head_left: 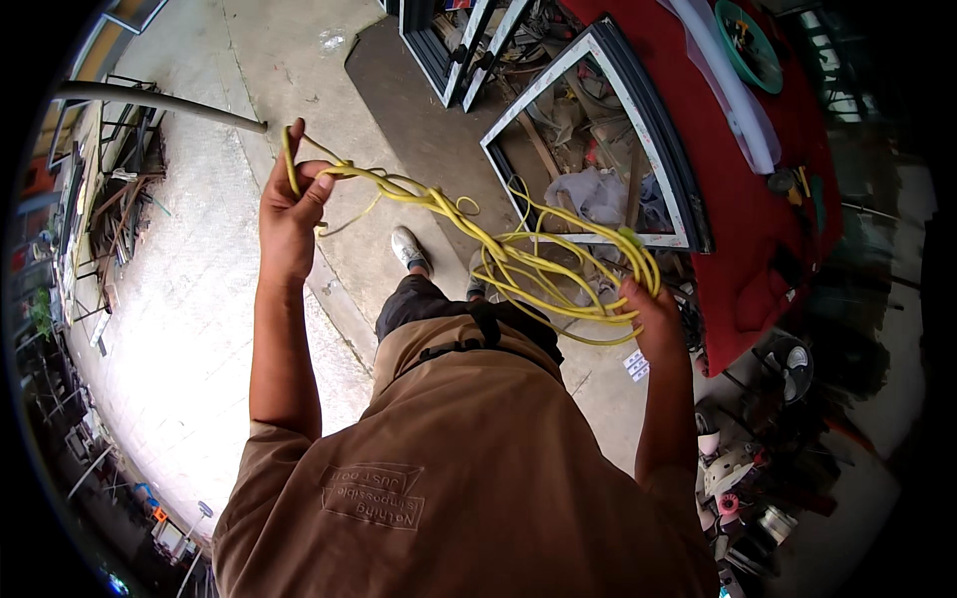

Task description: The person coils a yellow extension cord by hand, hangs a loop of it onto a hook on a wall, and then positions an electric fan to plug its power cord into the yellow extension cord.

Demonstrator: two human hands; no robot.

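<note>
A yellow cable (500,249) hangs between my two hands, twisted together in its middle stretch. My left hand (293,207) is raised on the left and pinches one end of the twisted strands between thumb and fingers; a small loop stands up round the index finger. On the right, my right hand (650,311) closes round the larger bundle of loose loops. A thin loose tail of the cable dangles below the twist, near my left hand. Part of the right hand's fingers is hidden behind the strands.
Ahead to the right, framed window panels (623,130) lean by a red-covered table (763,269). That table bears a green basin (748,45) and a roll of clear plastic (733,100). A grey pole (164,100) juts in at left. Helmets (731,468) and clutter lie at right.
</note>
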